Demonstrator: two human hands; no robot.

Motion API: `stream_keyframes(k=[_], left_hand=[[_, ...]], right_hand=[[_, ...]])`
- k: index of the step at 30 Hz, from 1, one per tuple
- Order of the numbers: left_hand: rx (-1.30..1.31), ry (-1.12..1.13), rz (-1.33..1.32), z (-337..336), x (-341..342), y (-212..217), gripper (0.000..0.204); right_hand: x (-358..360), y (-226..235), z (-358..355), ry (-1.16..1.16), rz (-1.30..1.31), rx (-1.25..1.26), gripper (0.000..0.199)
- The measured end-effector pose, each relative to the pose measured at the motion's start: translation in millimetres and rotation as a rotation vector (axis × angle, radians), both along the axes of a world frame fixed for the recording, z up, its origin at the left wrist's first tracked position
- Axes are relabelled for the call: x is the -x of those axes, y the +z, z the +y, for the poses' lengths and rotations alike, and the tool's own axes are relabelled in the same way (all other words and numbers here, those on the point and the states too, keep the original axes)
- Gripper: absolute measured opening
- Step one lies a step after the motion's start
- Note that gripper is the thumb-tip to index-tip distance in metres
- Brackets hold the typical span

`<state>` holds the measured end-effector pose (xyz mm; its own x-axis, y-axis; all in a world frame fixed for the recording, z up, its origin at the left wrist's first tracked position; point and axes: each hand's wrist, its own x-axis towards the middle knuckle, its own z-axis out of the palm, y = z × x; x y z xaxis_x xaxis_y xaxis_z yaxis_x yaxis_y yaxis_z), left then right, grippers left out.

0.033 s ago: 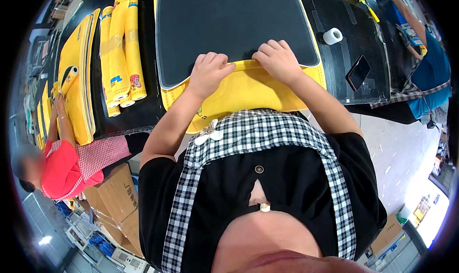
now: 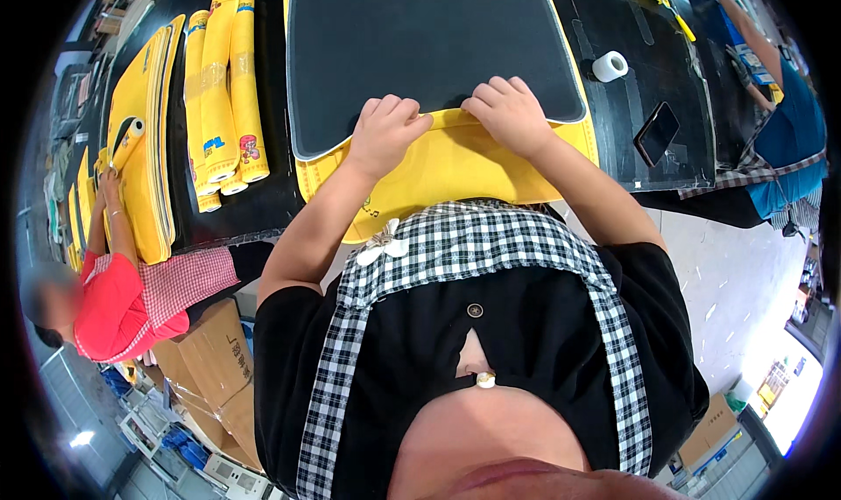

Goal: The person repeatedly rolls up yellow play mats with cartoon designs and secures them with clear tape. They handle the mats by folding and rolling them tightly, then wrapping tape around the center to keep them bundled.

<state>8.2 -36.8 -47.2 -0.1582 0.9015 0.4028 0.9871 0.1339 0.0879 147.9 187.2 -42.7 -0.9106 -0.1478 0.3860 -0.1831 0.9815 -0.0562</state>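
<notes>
A mat lies in front of me with its black underside [image 2: 429, 45] up, its near edge folded back into a narrow yellow curl [image 2: 448, 119]. My left hand [image 2: 383, 137] grips the left part of this curl with bent fingers. Toward its right part, my right hand [image 2: 510, 116] pinches the same edge, thumb and fingers closed. Between the hands the curl stands slightly raised. Underneath, another yellow mat [image 2: 473, 172] shows its printed face, reaching toward my checked apron. The fingertips of both hands are partly hidden.
Left of the mat lie several taped yellow rolls [image 2: 219, 88], then a stack of yellow mats [image 2: 144, 185] where a person in red works. A white tape roll [image 2: 610, 66] and a phone [image 2: 657, 134] are at right. Another person in blue stands at far right.
</notes>
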Motion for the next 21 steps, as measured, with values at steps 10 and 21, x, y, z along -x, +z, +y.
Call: stream_keyframes(k=[10,21], left_hand=[[-0.086,0.29,-0.228,-0.3,-49.0,-18.3,0.026],[-0.212,0.442,-0.537,-3.8,-55.3,-25.2,0.025]], right_hand=[[-12.8,-23.9,-49.0,-0.275,0.091,0.359,0.024],[-15.3,-29.3,-49.7,-0.263,0.003,0.606,0.015]])
